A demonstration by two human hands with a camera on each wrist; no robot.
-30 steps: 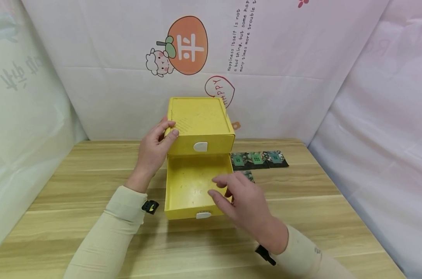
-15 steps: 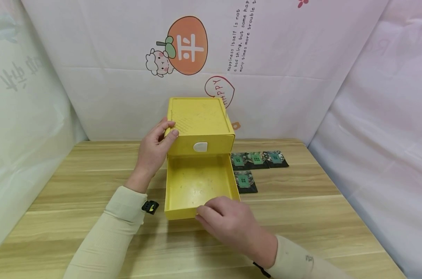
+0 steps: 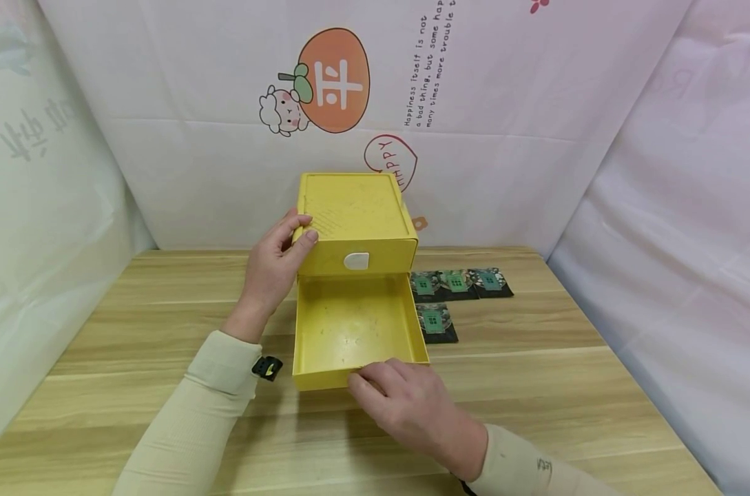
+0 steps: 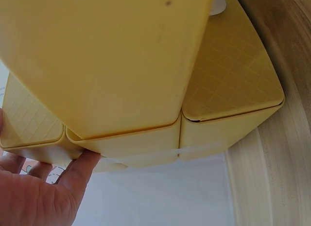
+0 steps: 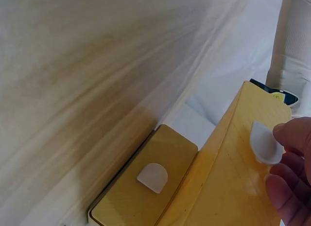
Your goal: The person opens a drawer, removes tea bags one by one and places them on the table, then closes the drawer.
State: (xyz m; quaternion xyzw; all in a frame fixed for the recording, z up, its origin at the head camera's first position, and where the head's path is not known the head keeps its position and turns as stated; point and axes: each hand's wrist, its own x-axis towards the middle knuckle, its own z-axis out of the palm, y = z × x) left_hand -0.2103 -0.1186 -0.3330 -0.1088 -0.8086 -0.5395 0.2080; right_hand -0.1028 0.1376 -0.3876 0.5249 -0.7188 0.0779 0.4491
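One change is being recorded: the right grip, poised over the interior of the yellow drawer a second ago, is now being applied at the drawer's front. In the right wrist view, the thumb is being set against the white handle, with fingers curled in to grasp it. No shift in the drawer's extension is being noted; it is being held pulled out below the top of the yellow cabinet. The left grip is being kept hooked over the cabinet's upper left edge. It is being judged that the body is being braced while the drawer is being governed from its handle. Four dark packets are being left lying on the desk, right of the cabinet.
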